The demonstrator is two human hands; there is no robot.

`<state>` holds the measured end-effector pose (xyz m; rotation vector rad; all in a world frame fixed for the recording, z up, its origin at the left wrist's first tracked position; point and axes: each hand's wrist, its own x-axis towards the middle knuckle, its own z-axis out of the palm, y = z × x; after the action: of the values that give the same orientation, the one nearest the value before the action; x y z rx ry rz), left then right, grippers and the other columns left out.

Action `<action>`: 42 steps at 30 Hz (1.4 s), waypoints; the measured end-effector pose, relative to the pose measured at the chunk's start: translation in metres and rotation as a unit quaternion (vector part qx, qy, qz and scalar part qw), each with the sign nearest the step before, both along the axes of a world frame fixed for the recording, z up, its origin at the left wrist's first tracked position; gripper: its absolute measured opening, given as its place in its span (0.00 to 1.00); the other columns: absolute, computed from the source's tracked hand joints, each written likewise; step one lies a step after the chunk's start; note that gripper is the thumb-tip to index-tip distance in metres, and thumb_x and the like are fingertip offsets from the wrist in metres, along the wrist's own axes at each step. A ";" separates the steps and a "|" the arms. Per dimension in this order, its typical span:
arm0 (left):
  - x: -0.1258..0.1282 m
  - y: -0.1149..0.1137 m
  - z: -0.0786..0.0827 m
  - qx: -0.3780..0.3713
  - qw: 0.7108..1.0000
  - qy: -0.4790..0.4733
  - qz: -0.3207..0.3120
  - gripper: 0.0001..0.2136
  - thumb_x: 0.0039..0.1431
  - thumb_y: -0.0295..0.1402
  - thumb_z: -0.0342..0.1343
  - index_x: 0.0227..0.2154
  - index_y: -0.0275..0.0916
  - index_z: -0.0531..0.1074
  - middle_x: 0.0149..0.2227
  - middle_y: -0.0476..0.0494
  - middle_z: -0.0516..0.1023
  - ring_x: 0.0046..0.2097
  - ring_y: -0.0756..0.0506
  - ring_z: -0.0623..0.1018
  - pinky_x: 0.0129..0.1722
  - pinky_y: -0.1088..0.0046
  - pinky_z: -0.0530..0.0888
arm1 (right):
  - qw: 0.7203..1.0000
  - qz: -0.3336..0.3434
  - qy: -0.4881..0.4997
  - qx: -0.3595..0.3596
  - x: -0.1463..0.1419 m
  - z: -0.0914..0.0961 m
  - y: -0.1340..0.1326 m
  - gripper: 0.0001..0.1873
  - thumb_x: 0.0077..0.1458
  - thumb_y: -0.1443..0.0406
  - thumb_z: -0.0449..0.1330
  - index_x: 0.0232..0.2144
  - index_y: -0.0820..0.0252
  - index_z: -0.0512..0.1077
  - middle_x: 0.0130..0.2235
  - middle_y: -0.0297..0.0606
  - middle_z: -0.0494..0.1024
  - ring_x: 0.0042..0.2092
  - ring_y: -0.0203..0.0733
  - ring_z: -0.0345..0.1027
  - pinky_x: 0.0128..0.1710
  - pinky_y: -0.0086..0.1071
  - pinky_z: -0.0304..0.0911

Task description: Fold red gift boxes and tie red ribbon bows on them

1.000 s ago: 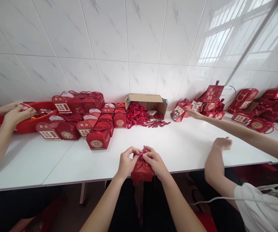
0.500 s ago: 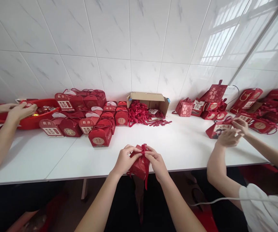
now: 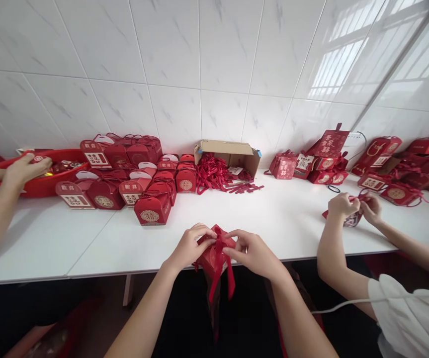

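Observation:
A red gift box (image 3: 207, 257) sits tilted at the table's front edge between my two hands. Around its top runs a red ribbon (image 3: 219, 247), knotted in a bow, with two tails hanging past the edge. My left hand (image 3: 195, 244) is closed at the left of the bow, thumb and fingertips pinching the ribbon. On the other side, my right hand (image 3: 254, 252) has its fingers bent, thumb and fingers at the ribbon's right side; part of its grip is hidden behind the fingers.
Several red candy boxes (image 3: 152, 209) stand at the left. Behind my hands, a cardboard box (image 3: 229, 146) lies with red ribbons (image 3: 213, 173) spilling out. At the far left, a person's hand (image 3: 26, 171) is over a red basin (image 3: 37, 186); at right another person's hands (image 3: 343, 205) hold a box.
My right hand has shifted right and its fingers have spread at the bow. The ribbon tails now hang apart. The co-worker at right has drawn their box closer.

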<state>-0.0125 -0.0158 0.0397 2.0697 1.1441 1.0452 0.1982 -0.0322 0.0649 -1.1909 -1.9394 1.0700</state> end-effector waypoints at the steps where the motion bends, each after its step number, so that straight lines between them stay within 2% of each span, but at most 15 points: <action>1: -0.001 0.000 0.002 -0.001 1.000 0.008 -0.014 0.03 0.57 0.28 0.55 0.32 0.41 0.74 0.35 0.47 0.75 0.40 0.47 0.75 0.44 0.70 0.71 | 1.000 -0.009 0.004 0.007 -0.001 0.004 0.004 0.17 0.53 0.55 0.59 0.43 0.58 0.71 0.21 0.28 0.69 0.24 0.35 0.63 0.28 0.29 0.60; 4: -0.001 0.000 0.011 0.002 0.998 0.047 -0.044 0.04 0.58 0.27 0.53 0.31 0.40 0.72 0.36 0.46 0.75 0.40 0.47 0.74 0.44 0.70 0.71 | 0.998 -0.040 0.009 0.051 -0.010 0.008 0.024 0.20 0.53 0.55 0.58 0.45 0.59 0.70 0.26 0.31 0.71 0.26 0.34 0.64 0.30 0.29 0.61; 6: 0.001 0.000 0.018 0.013 0.995 0.080 -0.050 0.04 0.58 0.26 0.52 0.30 0.40 0.70 0.35 0.46 0.74 0.40 0.47 0.74 0.43 0.70 0.71 | 0.999 0.004 0.010 0.051 -0.017 0.005 0.038 0.17 0.53 0.59 0.59 0.45 0.59 0.70 0.29 0.32 0.73 0.27 0.33 0.64 0.31 0.28 0.62; 9: 0.002 0.001 0.027 0.038 0.990 0.123 -0.053 0.04 0.56 0.25 0.52 0.30 0.40 0.69 0.35 0.47 0.74 0.40 0.47 0.73 0.43 0.69 0.70 | 0.996 0.065 0.024 0.050 -0.021 -0.001 0.049 0.12 0.53 0.67 0.57 0.42 0.60 0.72 0.28 0.32 0.73 0.27 0.32 0.64 0.31 0.27 0.62; 13: -0.004 0.006 0.035 0.048 0.984 0.164 -0.048 0.06 0.55 0.24 0.50 0.30 0.40 0.70 0.34 0.47 0.75 0.40 0.46 0.73 0.42 0.70 0.70 | 0.991 0.075 0.050 0.094 -0.009 -0.007 0.045 0.12 0.54 0.69 0.56 0.42 0.59 0.72 0.29 0.32 0.74 0.28 0.33 0.65 0.32 0.27 0.63; 16: -0.012 0.010 0.038 0.047 0.980 0.190 -0.037 0.05 0.55 0.26 0.51 0.28 0.41 0.70 0.32 0.48 0.75 0.38 0.45 0.73 0.41 0.69 0.69 | 0.983 0.107 0.016 0.147 0.003 -0.008 0.037 0.14 0.57 0.71 0.54 0.43 0.55 0.74 0.34 0.35 0.73 0.32 0.34 0.66 0.37 0.29 0.63; 20: -0.017 0.015 0.035 0.041 0.983 0.174 -0.049 0.06 0.56 0.29 0.51 0.31 0.42 0.73 0.33 0.47 0.76 0.40 0.44 0.73 0.42 0.68 0.69 | 0.968 0.143 -0.068 0.193 0.006 -0.011 0.031 0.24 0.58 0.75 0.49 0.52 0.49 0.70 0.34 0.35 0.67 0.32 0.35 0.63 0.36 0.30 0.63; 23: -0.018 0.018 0.032 0.027 0.987 0.151 -0.055 0.06 0.57 0.30 0.51 0.31 0.42 0.73 0.34 0.46 0.75 0.42 0.44 0.72 0.44 0.68 0.69 | 0.960 0.152 -0.097 0.216 0.000 -0.016 0.030 0.27 0.57 0.77 0.48 0.53 0.48 0.70 0.35 0.36 0.65 0.34 0.36 0.62 0.37 0.31 0.63; 28: -0.018 0.024 0.023 -0.023 0.989 0.123 -0.079 0.06 0.61 0.34 0.49 0.32 0.42 0.71 0.43 0.44 0.71 0.51 0.44 0.68 0.53 0.66 0.66 | 0.956 0.164 -0.090 0.227 -0.005 -0.027 0.031 0.25 0.52 0.77 0.54 0.47 0.48 0.74 0.37 0.37 0.65 0.37 0.38 0.62 0.39 0.31 0.64; 31: -0.016 0.030 0.016 -0.022 0.992 0.104 -0.065 0.07 0.61 0.35 0.48 0.32 0.42 0.69 0.46 0.43 0.70 0.54 0.44 0.66 0.57 0.62 0.64 | 0.958 0.170 -0.080 0.218 -0.005 -0.031 0.032 0.24 0.52 0.77 0.55 0.45 0.48 0.76 0.38 0.37 0.65 0.39 0.38 0.62 0.40 0.31 0.64; 34: -0.013 0.034 0.011 -0.028 0.993 0.100 -0.054 0.07 0.61 0.36 0.48 0.32 0.42 0.69 0.47 0.43 0.70 0.54 0.43 0.66 0.57 0.60 0.63 | 0.961 0.169 -0.076 0.205 -0.003 -0.032 0.033 0.25 0.53 0.78 0.53 0.44 0.47 0.76 0.38 0.37 0.63 0.39 0.38 0.61 0.40 0.31 0.64; 37: -0.013 0.034 0.010 -0.052 0.990 0.102 -0.078 0.09 0.62 0.37 0.47 0.32 0.42 0.69 0.49 0.42 0.71 0.56 0.44 0.66 0.58 0.60 0.64 | 0.965 0.171 -0.065 0.188 -0.001 -0.032 0.033 0.26 0.55 0.78 0.51 0.44 0.44 0.76 0.37 0.36 0.61 0.37 0.36 0.60 0.39 0.30 0.65; 42: -0.017 0.030 0.013 -0.104 0.983 0.110 -0.105 0.09 0.59 0.41 0.52 0.30 0.42 0.72 0.54 0.41 0.69 0.58 0.43 0.66 0.57 0.62 0.65 | 0.967 0.175 -0.044 0.177 0.000 -0.033 0.034 0.23 0.56 0.76 0.53 0.44 0.45 0.76 0.37 0.36 0.60 0.39 0.37 0.60 0.41 0.33 0.65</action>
<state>-0.0299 0.0147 0.0522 2.1195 1.0600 0.5828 0.1979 0.0014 0.0314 -0.7276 -2.3501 0.7950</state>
